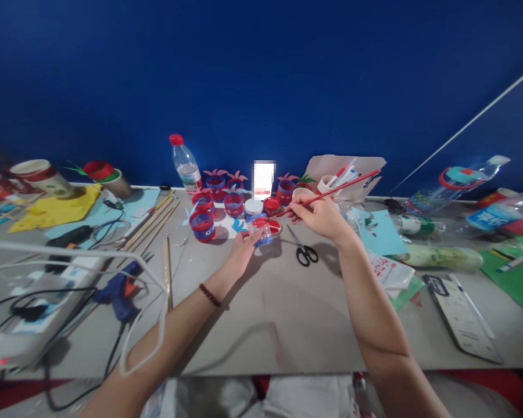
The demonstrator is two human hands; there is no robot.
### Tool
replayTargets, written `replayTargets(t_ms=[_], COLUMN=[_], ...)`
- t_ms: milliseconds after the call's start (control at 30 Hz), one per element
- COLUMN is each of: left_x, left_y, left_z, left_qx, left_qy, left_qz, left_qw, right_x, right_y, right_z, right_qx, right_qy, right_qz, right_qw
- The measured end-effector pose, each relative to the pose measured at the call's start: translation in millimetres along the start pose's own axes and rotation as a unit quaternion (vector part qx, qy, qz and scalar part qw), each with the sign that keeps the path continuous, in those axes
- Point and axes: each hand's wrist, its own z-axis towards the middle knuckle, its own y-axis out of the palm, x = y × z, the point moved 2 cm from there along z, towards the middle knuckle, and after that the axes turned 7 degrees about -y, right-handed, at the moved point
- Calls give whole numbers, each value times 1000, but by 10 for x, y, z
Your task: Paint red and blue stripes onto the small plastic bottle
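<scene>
My left hand (243,251) grips a small clear plastic bottle piece (265,237), painted partly blue and partly red. In my right hand (317,216) is a long red paintbrush (346,184), slanting down to the left with its tip at the bottle piece. Just behind stand a white-lidded jar (253,208) and a jar of red paint (272,204). A red lid (275,228) lies beside the bottle piece. To the left are several painted red and blue cups (203,226), some with leaf-shaped paper tops. Black-handled scissors (305,255) rest below my right hand.
A bottle with a red cap (186,165) stands at the back. On the left are a blue glue gun (121,293), wooden sticks (150,223) and a power strip (56,302) with cables. Plastic bottles (418,224), blue paper (380,232) and a phone (459,316) lie right.
</scene>
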Motion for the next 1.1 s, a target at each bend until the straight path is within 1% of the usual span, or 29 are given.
replayTargets(t_ms=[133,300,400,467,667,967,1100], left_x=[-27,-39,-30,-27,-41,-19,-29], left_y=[-36,-67,-68,-68,-73,-49,-60], left_z=[33,56,44,37,48,29,37], left_qx=[10,8,25,30,13,31,20], left_qy=[-1,1,-3,-2,14,-11,-7], left_qz=[5,14,40,49,31,46,32], left_qw=[1000,1000,999,998,999,998,999], right_x=[26,48,59,66,84,22,-28], right_y=[-21,86,150,176,194,190,179], right_z=[-13,0,16,23,22,-3,-12], right_qx=[10,-32,-41,-41,-36,-24,-19], right_qy=[2,-12,-10,-14,-18,-21,-14], right_qz=[40,64,66,65,58,29,28], right_qw=[999,997,997,997,997,999,999])
